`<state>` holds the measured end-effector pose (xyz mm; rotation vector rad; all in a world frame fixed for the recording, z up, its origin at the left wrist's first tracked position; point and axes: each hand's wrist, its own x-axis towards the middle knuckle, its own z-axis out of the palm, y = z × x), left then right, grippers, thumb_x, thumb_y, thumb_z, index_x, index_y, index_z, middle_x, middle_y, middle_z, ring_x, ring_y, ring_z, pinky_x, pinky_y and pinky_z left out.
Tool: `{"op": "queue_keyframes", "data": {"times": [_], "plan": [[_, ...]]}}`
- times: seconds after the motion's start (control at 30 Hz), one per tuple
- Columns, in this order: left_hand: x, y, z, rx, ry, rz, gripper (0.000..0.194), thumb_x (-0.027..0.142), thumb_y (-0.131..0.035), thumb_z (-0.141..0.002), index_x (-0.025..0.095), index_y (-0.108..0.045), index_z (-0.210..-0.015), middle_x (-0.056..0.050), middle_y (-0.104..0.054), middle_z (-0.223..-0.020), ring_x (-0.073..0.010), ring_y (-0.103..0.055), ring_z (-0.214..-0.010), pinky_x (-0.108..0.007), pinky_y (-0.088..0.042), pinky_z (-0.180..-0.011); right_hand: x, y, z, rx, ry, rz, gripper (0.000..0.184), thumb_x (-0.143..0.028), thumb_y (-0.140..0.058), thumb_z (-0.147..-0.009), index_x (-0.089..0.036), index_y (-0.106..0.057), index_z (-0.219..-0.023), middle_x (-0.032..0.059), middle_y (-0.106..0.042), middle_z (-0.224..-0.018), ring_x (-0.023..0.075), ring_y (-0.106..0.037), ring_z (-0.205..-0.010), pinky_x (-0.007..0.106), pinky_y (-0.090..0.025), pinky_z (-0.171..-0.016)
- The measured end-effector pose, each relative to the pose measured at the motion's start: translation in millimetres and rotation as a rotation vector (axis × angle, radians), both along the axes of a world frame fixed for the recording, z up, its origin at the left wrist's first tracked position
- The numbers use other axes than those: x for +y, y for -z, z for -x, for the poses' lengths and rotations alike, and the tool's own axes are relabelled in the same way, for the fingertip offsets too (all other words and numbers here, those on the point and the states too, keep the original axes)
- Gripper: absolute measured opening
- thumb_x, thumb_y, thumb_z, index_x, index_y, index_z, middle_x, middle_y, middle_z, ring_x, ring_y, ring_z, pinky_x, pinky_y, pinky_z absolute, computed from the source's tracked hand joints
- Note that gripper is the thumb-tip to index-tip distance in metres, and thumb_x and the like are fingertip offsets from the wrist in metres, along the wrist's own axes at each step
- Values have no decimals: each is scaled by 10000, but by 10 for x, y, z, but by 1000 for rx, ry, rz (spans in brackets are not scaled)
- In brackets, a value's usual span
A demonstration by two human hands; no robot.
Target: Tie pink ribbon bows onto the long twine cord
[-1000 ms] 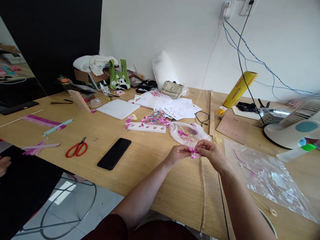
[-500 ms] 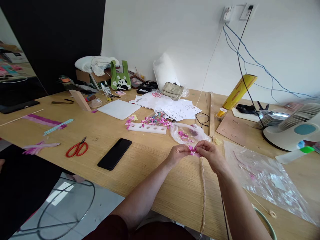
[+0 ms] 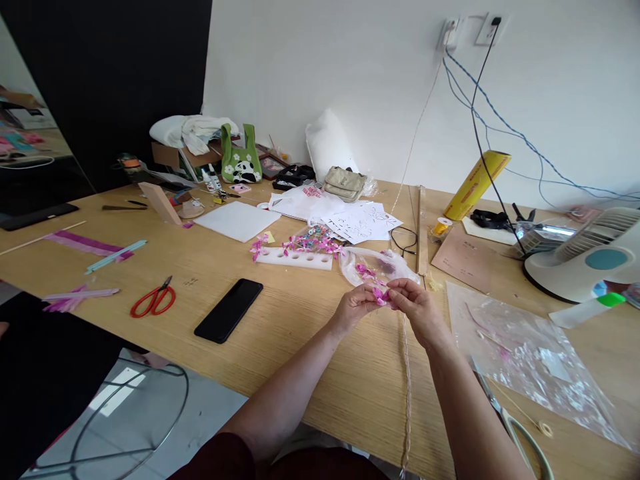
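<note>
Between my two hands is a small pink artificial flower (image 3: 381,297), pinched from both sides above the table. My left hand (image 3: 356,308) has thumb and fingers closed on its left edge. The fingertips of my right hand (image 3: 413,303) grip it from the right and hide part of it. Just beyond my hands lies a clear plastic bag (image 3: 403,268) with loose pink petals (image 3: 366,271) in it. Behind and to the left, a white foam block with holes (image 3: 300,259) has more pink flowers (image 3: 320,243) along its back edge.
Red-handled scissors (image 3: 153,301) and a black phone (image 3: 229,311) lie to the left. Larger scissors (image 3: 520,433) rest under my right forearm. A plastic sheet (image 3: 530,360) and a white fan (image 3: 585,257) are on the right. A twisted cord (image 3: 407,387) runs over the table's front edge.
My right hand has shifted slightly left, and the flower has turned a little between my fingers. More of the large scissors shows beside my right forearm.
</note>
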<state>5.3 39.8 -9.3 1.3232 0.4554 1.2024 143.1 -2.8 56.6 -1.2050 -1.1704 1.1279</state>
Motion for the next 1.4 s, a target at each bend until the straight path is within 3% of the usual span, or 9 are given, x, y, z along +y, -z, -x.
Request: {"op": "queue_keyframes", "data": {"times": [0.17,0.3,0.57,0.83,1.07,1.23,1.33,1.4], "plan": [[-35,-32,9,-22,-33,94,197,321,-656,-695,142,-695,-770,-50,-673,-779,-174,-590,-809,-305,-414,-821,-105,122,-22,-47,79,-23,272,-393,-628,-717,-210,-571,-910,17,-617,-802,135,-552,-741,249,-426,-628],[-37,-24,2,-30,-77,130,191,322,-659,-685,132,-674,-680,-42,-671,-714,-160,-596,-725,-284,-431,-762,-154,264,52,7,63,-28,198,-333,-680,-673,-199,-618,-804,3,-604,-750,104,-508,-652,221,-399,-576],[-8,40,-50,-75,-113,175,195,325,-674,-664,131,-675,-689,-16,-632,-669,-130,-542,-669,-254,-412,-688,-39,432,299,286,209,-135,131,-241,-717,-625,-209,-624,-712,-27,-574,-622,86,-450,-544,217,-351,-502],[17,96,-53,-70,-150,117,164,300,-665,-683,136,-667,-669,1,-586,-648,-112,-503,-668,-239,-394,-701,-1,566,327,109,261,-323,101,-229,-688,-662,-231,-635,-748,-18,-579,-768,89,-459,-594,227,-377,-523],[33,102,-60,-97,-95,160,181,317,-684,-656,139,-669,-683,-11,-610,-678,-129,-526,-698,-260,-407,-727,-22,458,244,42,205,-229,202,-285,-676,-674,-244,-571,-841,-17,-551,-728,110,-498,-617,249,-433,-566],[33,104,-45,-138,12,184,155,287,-692,-652,136,-660,-674,-2,-600,-665,-122,-521,-693,-267,-398,-737,-43,236,55,-246,-10,-264,537,-277,-628,-714,-317,-436,-1215,59,-523,-1132,120,-530,-680,281,-472,-602],[23,86,-22,-123,83,182,160,288,-690,-657,131,-659,-661,-7,-604,-654,-121,-521,-681,-267,-389,-728,-63,34,-65,-469,-188,-348,541,-220,-549,-766,-331,-409,-1276,73,-372,-1349,118,-551,-718,293,-481,-626],[14,68,-9,-105,109,187,178,304,-698,-648,129,-661,-653,-12,-608,-655,-124,-525,-679,-269,-385,-726,-69,-83,-116,-576,-269,-405,482,-183,-494,-789,-318,-455,-1251,69,-369,-1358,131,-567,-768,306,-488,-652]]}}
